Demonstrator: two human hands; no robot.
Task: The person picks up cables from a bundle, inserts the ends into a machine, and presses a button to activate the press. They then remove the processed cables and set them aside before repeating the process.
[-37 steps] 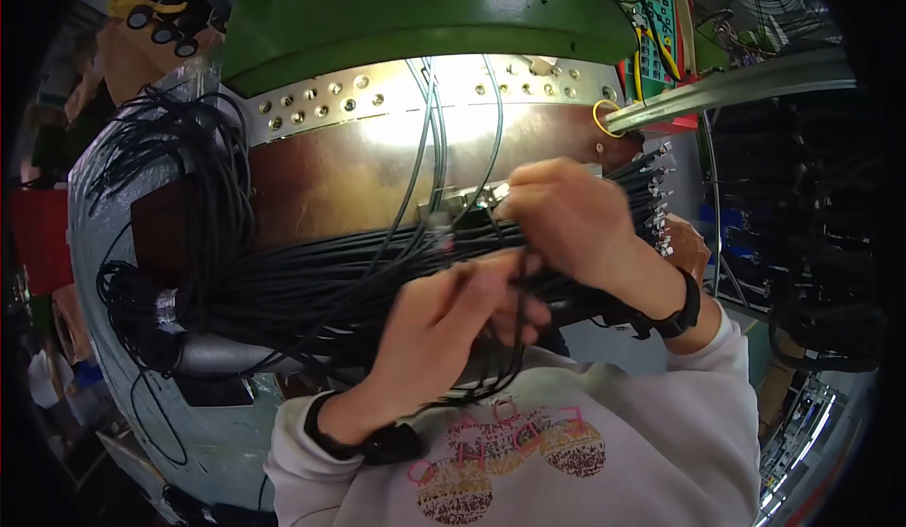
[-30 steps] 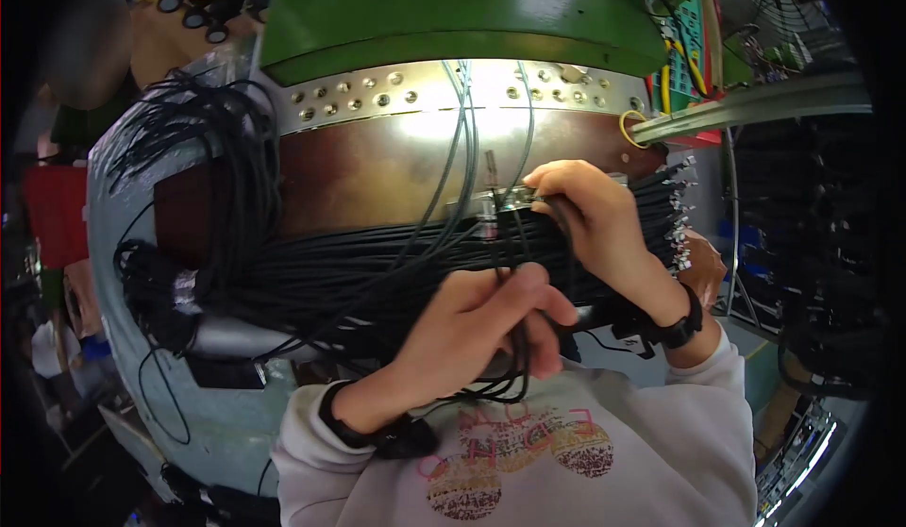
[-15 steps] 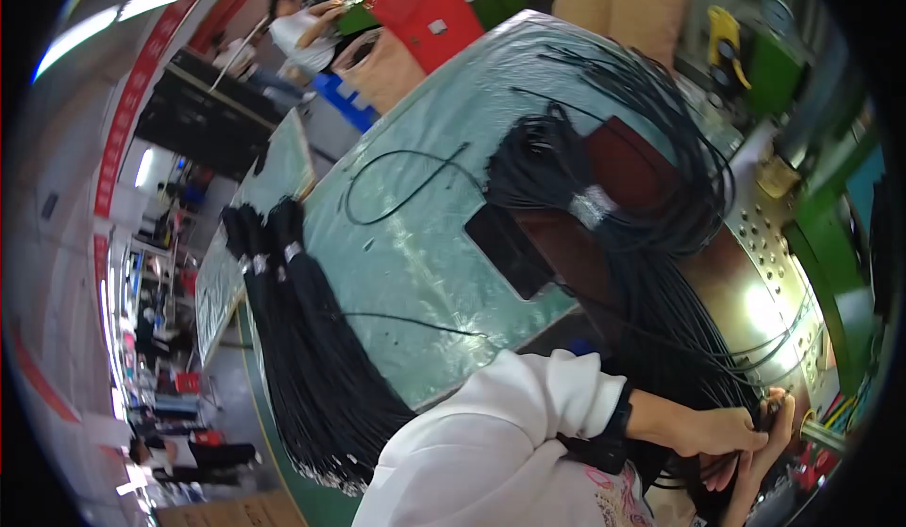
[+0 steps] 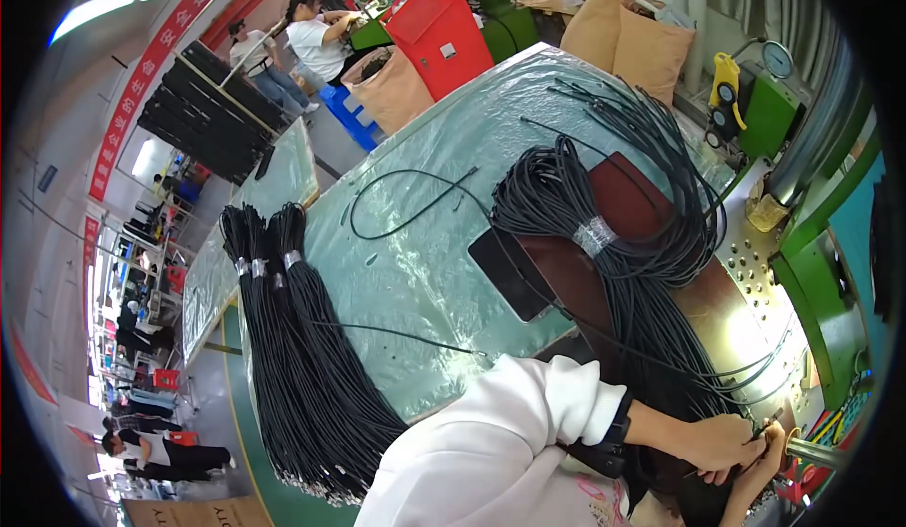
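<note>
At the lower right my left hand (image 4: 722,440), its arm in a white sleeve with a dark wristband, is closed with thumb and fingers pinched on a thin black cable (image 4: 766,425). My right hand (image 4: 763,470) is closed on the same cable, close against the left. The fingertips hide most of what lies between them. Just left of the hands, a big bundle of black cables (image 4: 651,315) hangs over a dark red-brown board (image 4: 634,192), its coiled upper part bound with a clear wrap (image 4: 593,234). Loose cable ends run from the bundle toward my hands.
A green machine (image 4: 807,315) with a metal plate (image 4: 750,277) stands at the right. Tied black cable bundles (image 4: 326,367) lie on the left of the film-covered green table (image 4: 406,282), and a black phone-like slab (image 4: 514,272) lies mid-table. People (image 4: 311,36) are at the back.
My view has shifted a little, so the table and bundles sit slightly lower. Both hands stay together near the machine, turned slightly, with the fingers still pinched.
</note>
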